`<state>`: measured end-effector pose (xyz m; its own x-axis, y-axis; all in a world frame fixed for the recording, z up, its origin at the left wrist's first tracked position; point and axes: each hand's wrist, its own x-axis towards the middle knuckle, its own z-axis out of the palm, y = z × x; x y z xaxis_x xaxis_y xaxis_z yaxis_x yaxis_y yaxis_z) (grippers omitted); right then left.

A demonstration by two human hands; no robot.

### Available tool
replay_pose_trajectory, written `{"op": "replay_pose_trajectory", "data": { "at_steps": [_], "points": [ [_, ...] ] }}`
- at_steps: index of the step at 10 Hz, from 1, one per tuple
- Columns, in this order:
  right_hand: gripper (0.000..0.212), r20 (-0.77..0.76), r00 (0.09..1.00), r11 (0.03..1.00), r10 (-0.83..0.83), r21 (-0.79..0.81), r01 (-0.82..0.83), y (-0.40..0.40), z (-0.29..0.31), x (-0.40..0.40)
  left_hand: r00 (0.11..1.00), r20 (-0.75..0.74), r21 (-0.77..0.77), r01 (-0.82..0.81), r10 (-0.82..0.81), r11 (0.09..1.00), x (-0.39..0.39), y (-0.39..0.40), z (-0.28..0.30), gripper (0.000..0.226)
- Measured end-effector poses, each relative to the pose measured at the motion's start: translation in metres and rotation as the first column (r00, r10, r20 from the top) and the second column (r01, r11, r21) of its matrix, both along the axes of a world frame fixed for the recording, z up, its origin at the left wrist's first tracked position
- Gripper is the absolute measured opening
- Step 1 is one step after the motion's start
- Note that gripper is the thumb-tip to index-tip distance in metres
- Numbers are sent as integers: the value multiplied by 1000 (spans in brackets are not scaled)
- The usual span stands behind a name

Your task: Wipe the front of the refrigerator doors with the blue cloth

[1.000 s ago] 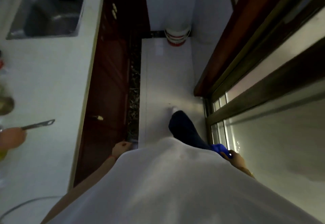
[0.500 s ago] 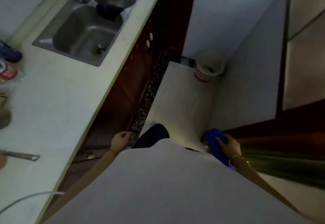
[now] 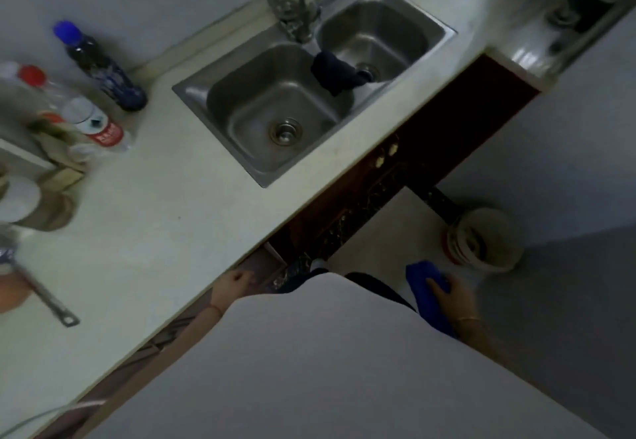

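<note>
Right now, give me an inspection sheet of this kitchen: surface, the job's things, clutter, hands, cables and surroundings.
Surface: pale counter, bare in the middle.
Job's things: blue cloth in the right hand; refrigerator doors not seen.
Clutter: bottles at the left near the wall, dark rag draped over the sink divider, metal handle at the left edge.
Hands: right hand closed on the cloth; left hand curled by the counter edge, holding nothing.
Cables: thin pale cord at the lower left.
Surroundings: white bucket on the floor, dark red cabinets below the counter.
</note>
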<state>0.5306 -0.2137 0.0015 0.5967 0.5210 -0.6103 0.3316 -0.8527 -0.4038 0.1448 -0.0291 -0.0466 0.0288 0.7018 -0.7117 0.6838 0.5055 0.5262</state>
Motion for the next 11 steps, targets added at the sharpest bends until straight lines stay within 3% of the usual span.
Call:
{"op": "replay_pose_trajectory", "data": {
  "at_steps": [1,3,4,5,6,8,9,10,11],
  "points": [
    [44,78,977,973,200,100,-208,87,19,15,998,-61,19,-12,13,1000,15,9,24,29],
    [39,112,768,740,630,214,-638,212,43,2,961,-1,88,-277,278,957,15,-2,41,27],
    [39,137,611,559,780,287,-778,274,56,-26,891,36,180,-451,452,874,12,6,49,24],
    [41,238,403,311,884,345,-886,339,69,-69,764,120,247,-641,634,726,10,22,65,22],
    [41,323,219,97,921,355,-930,395,81,-128,716,140,307,-688,684,657,3,40,79,20],
    [38,469,-133,-288,873,275,-918,472,57,-246,676,30,276,-713,736,644,-14,52,66,17],
    [39,468,-290,-390,835,130,-912,487,31,-273,651,-26,245,-732,759,636,-17,50,56,17],
    [45,395,-372,-414,840,24,-910,488,20,-276,669,-97,212,-710,737,672,-20,52,53,21],
    [49,420,-245,-331,874,144,-933,490,18,-267,704,-111,233,-667,701,707,-23,57,48,23]
  ]
}}
